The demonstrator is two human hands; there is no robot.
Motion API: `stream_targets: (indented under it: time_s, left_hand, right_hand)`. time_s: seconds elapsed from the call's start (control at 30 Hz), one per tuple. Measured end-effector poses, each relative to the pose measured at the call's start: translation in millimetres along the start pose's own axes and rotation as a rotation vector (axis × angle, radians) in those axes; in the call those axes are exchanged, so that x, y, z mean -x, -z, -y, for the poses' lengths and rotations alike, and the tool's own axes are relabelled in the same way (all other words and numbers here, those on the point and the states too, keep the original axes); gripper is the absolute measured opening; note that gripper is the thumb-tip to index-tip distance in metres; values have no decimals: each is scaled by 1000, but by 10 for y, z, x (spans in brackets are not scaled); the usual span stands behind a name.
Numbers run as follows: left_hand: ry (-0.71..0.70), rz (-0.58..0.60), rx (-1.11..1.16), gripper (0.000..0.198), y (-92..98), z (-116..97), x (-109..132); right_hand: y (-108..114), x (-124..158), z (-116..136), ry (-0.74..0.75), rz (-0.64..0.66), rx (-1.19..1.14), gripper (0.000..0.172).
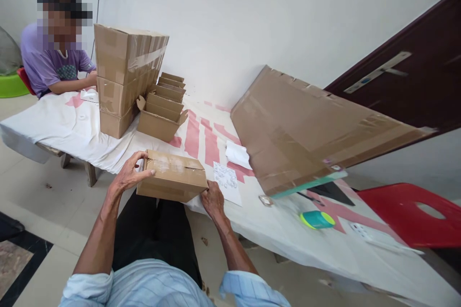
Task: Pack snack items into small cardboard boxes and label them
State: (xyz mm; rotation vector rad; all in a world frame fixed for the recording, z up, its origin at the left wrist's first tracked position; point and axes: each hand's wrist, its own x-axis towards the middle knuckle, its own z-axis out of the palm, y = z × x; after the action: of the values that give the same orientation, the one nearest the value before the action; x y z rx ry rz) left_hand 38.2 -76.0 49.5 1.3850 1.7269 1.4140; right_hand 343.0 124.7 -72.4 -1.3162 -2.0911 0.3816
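A small taped cardboard box [173, 175] rests at the near edge of the cloth-covered table [72, 127], right in front of me. My left hand [130, 174] clasps its left end, thumb on top and fingers curled round the side. My right hand [212, 200] grips its right front corner from below. Clear tape runs across the lid.
A stack of sealed boxes [124, 76] and a row of open boxes [163, 110] stand farther back. A large flat cardboard sheet [306, 132] leans at the right. A paper sheet [227, 181], a tape dispenser [317, 219] and a red chair [414, 213] are nearby. A person in purple [54, 62] sits far left.
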Motion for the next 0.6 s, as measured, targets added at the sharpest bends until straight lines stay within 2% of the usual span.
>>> stream_targets:
  time_s: [0.13,0.23,0.3,0.37,0.47,0.6]
  left_hand:
    - [-16,4,9,53,-6,46,-1]
    - [-11,12,17,57,-7,69,-7]
    - [-3,17,17,58,-7,65,-10]
    - [1,20,13,57,-7,49,-10]
    - [4,18,14,58,-6,28,-3]
    - [0,12,18,58,-10,31,9]
  right_hand:
    - [262,-170,98,-177,-263,-231,37]
    - [500,-321,289,-306,-333,-593,41]
    - [639,-384,489,-265,-250,-818,46]
    - [748,-403,737,-150,-101,-883,47]
    - [861,-392,1131,22,84,-754,43]
    - [937,-425,1535,211,157,-522,37]
